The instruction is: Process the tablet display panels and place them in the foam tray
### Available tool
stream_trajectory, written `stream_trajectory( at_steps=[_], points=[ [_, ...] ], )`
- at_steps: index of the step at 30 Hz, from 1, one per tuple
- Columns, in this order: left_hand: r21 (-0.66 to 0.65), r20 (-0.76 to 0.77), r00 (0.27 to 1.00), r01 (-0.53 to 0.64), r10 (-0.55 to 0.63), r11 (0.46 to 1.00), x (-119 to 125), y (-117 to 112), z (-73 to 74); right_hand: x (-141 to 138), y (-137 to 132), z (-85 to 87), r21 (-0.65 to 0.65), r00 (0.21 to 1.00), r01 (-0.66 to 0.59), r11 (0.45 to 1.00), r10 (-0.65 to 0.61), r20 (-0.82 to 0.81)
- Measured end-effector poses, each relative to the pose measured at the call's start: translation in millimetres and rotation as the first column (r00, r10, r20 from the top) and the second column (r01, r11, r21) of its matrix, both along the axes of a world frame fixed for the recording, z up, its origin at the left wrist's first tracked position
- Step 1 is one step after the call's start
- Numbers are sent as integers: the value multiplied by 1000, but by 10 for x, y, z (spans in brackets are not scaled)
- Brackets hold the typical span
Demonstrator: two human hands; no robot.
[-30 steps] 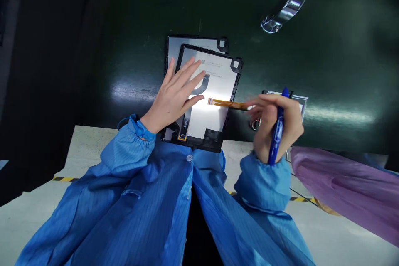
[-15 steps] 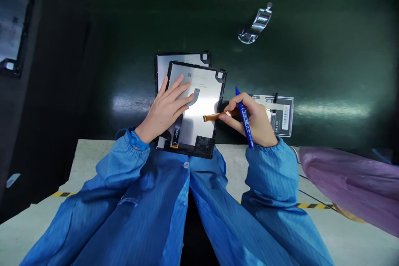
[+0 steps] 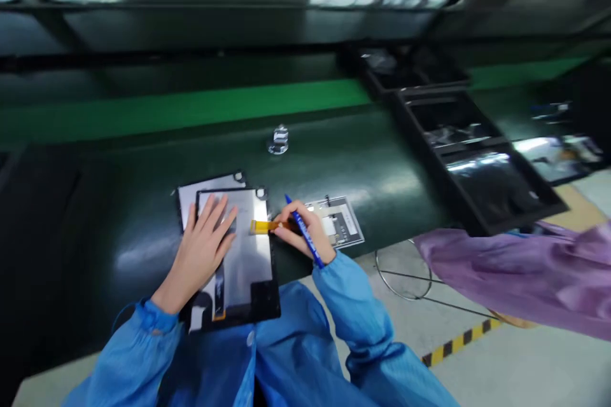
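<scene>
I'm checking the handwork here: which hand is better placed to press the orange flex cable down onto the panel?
Probably right: the right hand already pinches the orange flex cable; the left hand lies flat on the panel.

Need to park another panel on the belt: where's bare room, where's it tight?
Bare dark belt lies left of the stacked panels, and between them and the clear piece behind. Crowded: right hand with pen and orange flex cable, small board, black trays far right.
</scene>
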State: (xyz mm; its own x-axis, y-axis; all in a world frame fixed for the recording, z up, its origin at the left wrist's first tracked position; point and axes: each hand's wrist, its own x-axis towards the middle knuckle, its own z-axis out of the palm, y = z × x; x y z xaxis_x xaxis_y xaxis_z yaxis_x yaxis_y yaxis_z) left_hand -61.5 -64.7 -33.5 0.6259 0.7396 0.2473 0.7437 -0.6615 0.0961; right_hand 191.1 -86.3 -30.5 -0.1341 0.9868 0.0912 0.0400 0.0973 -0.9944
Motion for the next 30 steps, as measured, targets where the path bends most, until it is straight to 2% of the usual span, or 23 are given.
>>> stream_trajectory(
  at_steps=[3,5,7,9,11,12,13,15,16,17,18,20,21,23,24,26,28,29,30],
  points=[
    [69,37,999,34,-37,997,-42,77,-143,6,26,-33,-9,995,21,1000,-22,-98],
    [69,79,995,62,-67,996,-59,99,-169,10,36,-47,-17,988,35,999,-37,-152],
    [34,161,982,93,-97,995,-74,88,-144,16,38,-58,-10,980,42,999,-44,-197],
    [-34,310,946,113,-97,993,-92,44,-73,19,26,-66,3,972,35,999,-34,-232],
    [-199,501,865,103,11,975,-105,-30,44,10,2,-65,13,967,20,1000,-16,-255],
    [-333,593,798,121,108,935,-103,-77,120,1,-12,-56,19,966,13,1000,-8,-259],
    [-479,663,712,168,230,862,-93,-127,205,-6,-20,-39,30,968,9,999,-2,-251],
    [-699,693,530,329,489,635,-42,-229,392,9,-6,25,71,985,19,997,-6,-173],
    [-748,664,457,403,592,528,-5,-275,485,46,24,74,95,993,49,994,-39,-107],
    [-772,625,402,448,670,451,34,-315,572,111,72,133,117,994,102,988,-98,-42],
    [-791,583,369,460,724,403,71,-349,647,210,132,200,135,985,170,976,-174,18],
    [-821,532,345,433,774,371,116,-394,749,499,260,341,153,933,311,938,-332,139],
    [-832,523,342,404,781,380,118,-405,768,674,306,401,155,898,353,923,-381,221],
    [-846,528,357,299,771,441,78,-408,739,1018,315,460,177,789,354,918,-395,471],
    [-840,542,374,225,753,493,41,-404,692,1155,268,445,187,740,350,918,-394,546],
    [-774,567,447,4,692,633,-47,-396,552,1301,85,316,202,701,347,916,-396,593],
    [-594,555,589,-213,587,776,-116,-414,389,1244,-163,89,213,683,391,895,-438,585],
    [-472,521,682,-270,513,839,-131,-442,314,1148,-284,-34,213,667,421,882,-460,587],
    [-346,463,783,-272,415,898,-130,-484,250,1017,-392,-148,213,640,448,868,-478,602]
  ],
)
